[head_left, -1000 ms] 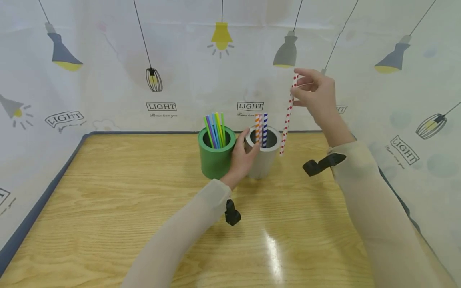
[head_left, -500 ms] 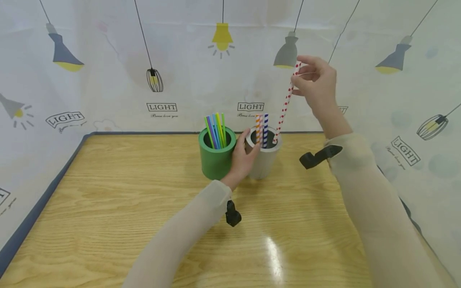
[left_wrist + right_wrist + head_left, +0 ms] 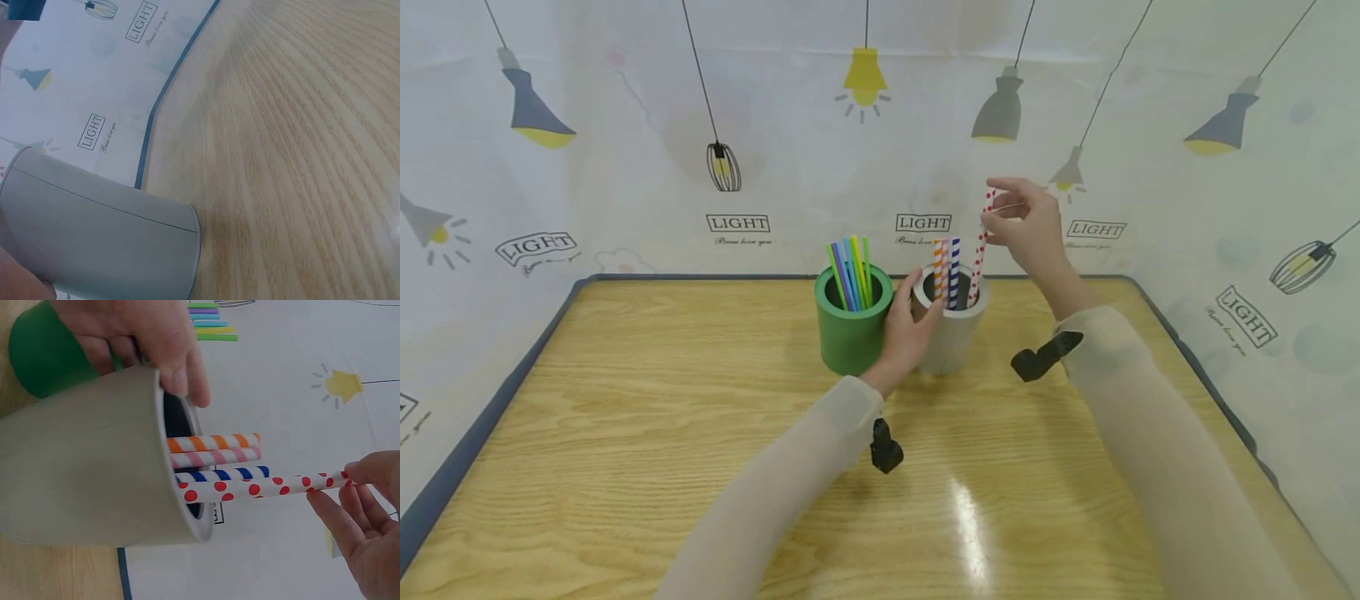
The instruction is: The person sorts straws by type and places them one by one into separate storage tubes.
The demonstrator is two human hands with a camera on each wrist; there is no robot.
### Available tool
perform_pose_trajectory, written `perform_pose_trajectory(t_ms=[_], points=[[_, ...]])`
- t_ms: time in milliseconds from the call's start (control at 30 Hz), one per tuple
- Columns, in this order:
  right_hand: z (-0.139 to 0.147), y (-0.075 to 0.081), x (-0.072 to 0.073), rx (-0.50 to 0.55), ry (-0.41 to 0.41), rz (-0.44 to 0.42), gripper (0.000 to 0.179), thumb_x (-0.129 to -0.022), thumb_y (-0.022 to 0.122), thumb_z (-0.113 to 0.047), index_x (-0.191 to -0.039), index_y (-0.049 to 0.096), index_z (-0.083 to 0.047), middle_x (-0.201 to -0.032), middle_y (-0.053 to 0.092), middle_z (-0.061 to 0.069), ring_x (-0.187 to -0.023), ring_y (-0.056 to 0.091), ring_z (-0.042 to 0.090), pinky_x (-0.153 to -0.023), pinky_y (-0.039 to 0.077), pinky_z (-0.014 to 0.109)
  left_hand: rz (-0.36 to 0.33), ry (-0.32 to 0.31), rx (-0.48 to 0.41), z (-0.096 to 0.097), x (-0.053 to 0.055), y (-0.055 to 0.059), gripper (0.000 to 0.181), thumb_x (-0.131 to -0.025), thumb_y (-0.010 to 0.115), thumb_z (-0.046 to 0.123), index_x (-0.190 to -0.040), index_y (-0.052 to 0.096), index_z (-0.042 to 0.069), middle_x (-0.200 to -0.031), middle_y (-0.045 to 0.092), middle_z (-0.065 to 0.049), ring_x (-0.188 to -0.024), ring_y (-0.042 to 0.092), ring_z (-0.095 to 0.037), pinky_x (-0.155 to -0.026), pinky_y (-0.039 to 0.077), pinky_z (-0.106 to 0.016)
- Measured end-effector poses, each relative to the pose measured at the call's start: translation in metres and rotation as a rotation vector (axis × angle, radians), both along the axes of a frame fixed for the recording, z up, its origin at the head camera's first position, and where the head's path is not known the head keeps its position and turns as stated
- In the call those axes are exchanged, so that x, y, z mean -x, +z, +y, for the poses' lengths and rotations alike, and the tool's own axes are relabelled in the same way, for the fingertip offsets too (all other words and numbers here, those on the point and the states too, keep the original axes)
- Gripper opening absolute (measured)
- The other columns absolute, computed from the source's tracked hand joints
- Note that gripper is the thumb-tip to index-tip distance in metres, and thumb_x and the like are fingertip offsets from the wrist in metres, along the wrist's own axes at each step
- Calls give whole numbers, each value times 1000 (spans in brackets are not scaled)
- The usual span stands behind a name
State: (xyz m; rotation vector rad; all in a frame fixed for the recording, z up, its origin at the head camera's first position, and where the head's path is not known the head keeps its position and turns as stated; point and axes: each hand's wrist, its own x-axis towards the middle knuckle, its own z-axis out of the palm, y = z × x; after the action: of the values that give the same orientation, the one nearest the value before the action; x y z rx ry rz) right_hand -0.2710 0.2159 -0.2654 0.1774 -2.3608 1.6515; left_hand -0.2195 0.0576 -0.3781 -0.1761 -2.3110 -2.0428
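My right hand (image 3: pixel 1032 232) pinches a white paper straw with red dots (image 3: pixel 981 250) near its top, between thumb and fingers. The straw's lower end is inside the mouth of a grey cup (image 3: pixel 951 343), at the right side, and its tip is hidden there. Orange-striped (image 3: pixel 244 442), pink-striped (image 3: pixel 247 455) and blue-striped (image 3: pixel 256 472) straws stand in the same cup, left of the dotted one. Holding the grey cup by its left side is my left hand (image 3: pixel 907 335), with its fingers at the rim. The left wrist view shows mostly the cup's wall (image 3: pixel 106 231).
Close on the left of the grey cup stands a green cup (image 3: pixel 850 342) with several plain coloured straws (image 3: pixel 850 271). Both cups are near the back edge of the wooden table (image 3: pixel 685 433), before a lamp-printed backdrop (image 3: pixel 790 150).
My right hand first brought the dotted straw left over the grey cup, then lowered it so its bottom end went inside. The left hand and both cups stayed in place.
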Motion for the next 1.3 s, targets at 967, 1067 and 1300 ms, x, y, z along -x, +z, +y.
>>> perform_pose_trajectory(t_ms=[967, 1067, 1300], points=[[-6, -55, 3, -188, 21, -98, 41, -83, 64, 0, -123, 56, -5, -99, 55, 16, -90, 58, 26, -67, 55, 29, 5, 14, 50, 0, 0, 2, 57, -92, 56, 21, -143, 30, 16, -143, 34, -4, -129, 33, -17, -105, 27, -32], [-6, -55, 3, -205, 32, -112, 42, -83, 64, 0, -124, 55, -6, -100, 56, 16, -91, 58, 26, -69, 55, 32, -1, 10, 54, 0, 0, 2, 57, -92, 55, 22, -143, 29, 16, -144, 34, -4, -129, 33, -17, -106, 26, -33], [-1, -51, 4, -278, 102, -103, 47, -84, 63, -4, -129, 50, -5, -105, 57, 19, -94, 58, 31, -70, 55, 36, 26, 8, 69, -1, 1, 5, 56, -92, 55, 19, -142, 31, 12, -142, 36, -6, -128, 34, -19, -105, 27, -33]])
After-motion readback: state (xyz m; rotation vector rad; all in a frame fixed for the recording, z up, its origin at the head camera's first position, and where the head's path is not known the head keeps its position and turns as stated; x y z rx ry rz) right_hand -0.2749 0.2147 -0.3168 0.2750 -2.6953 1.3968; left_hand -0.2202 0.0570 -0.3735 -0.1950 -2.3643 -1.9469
